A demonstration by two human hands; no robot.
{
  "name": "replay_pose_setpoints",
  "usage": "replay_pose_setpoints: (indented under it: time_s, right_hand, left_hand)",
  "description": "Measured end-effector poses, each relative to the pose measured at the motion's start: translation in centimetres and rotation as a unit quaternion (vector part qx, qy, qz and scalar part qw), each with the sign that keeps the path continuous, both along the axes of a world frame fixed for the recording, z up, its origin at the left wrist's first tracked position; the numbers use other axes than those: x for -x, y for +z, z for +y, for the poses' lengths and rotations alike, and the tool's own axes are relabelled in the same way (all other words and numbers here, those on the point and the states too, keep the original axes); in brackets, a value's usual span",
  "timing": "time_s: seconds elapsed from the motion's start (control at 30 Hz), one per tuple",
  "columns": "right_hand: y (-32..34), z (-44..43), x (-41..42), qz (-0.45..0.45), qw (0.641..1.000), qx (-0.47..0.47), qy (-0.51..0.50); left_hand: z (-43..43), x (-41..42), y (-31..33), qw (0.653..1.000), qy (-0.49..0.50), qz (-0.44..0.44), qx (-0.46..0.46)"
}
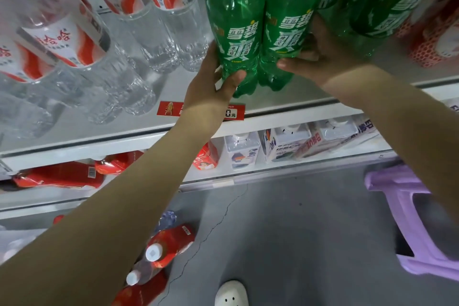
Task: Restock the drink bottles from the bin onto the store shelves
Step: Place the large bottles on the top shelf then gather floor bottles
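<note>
- Head view: the left hand (213,82) grips the low part of the left green bottle (234,32), with the thumb curled across its front.
- The right hand (320,57) grips the right green bottle (289,25) from its right side, thumb in front.
- Both bottles touch each other, bases on the shelf (149,119), just right of the water bottles (159,40).

A shop, a drinks aisle by the look of it: tiered white shelves (285,104) packed with rows of identical stock, clear water bottles (154,40) beside green soda bottles (236,32), boxy white-capped bottles (242,150) and red packs (62,176) on the tier below, and a red price tag (169,108) marked in yuan on the shelf's front edge.
</note>
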State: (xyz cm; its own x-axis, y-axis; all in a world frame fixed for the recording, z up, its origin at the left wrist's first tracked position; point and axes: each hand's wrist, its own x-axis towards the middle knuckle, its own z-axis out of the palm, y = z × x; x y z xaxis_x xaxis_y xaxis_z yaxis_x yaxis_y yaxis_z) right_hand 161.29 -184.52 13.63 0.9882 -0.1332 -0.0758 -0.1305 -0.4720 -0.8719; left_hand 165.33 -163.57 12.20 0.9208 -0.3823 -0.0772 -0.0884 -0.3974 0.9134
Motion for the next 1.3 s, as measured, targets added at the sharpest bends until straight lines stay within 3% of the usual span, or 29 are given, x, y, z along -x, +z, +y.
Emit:
replay_pose_setpoints:
  time_s: [0.13,0.27,0.37,0.53,0.67,0.8,1.0,1.3]
  right_hand:
    - [-0.4,0.1,0.0,0.016,1.0,0.009,-0.012]
    - [0.0,0.1,0.9,0.034,0.99,-0.109,-0.086]
    - [0.9,1.1,3.9,-0.007,0.95,-0.251,-0.186]
    - [-0.3,5.5,11.6,-0.002,0.931,-0.307,-0.195]
    - [-2.0,10.4,16.6,0.06,0.902,-0.384,-0.19]
    - [-2.6,15.8,21.6,0.161,0.882,-0.421,-0.14]
    - [-0.3,23.1,25.6,0.268,0.846,-0.444,-0.125]
    - [0.3,35.9,28.4,0.318,0.822,-0.46,-0.108]
  left_hand:
    - [-0.1,-0.1,0.0,1.0,-0.002,0.006,-0.012]
    - [0.5,0.0,0.5,0.998,-0.022,0.032,-0.053]
    - [2.3,3.0,1.6,0.999,0.018,0.051,0.003]
    - [8.8,11.8,1.5,0.986,0.068,0.132,0.079]
    - [13.5,18.5,0.4,0.955,0.152,0.236,0.096]
    - [17.7,24.7,0.4,0.906,0.283,0.287,0.132]
    - [24.0,32.1,3.2,0.855,0.384,0.309,0.163]
    - [36.8,35.4,3.1,0.792,0.486,0.321,0.184]
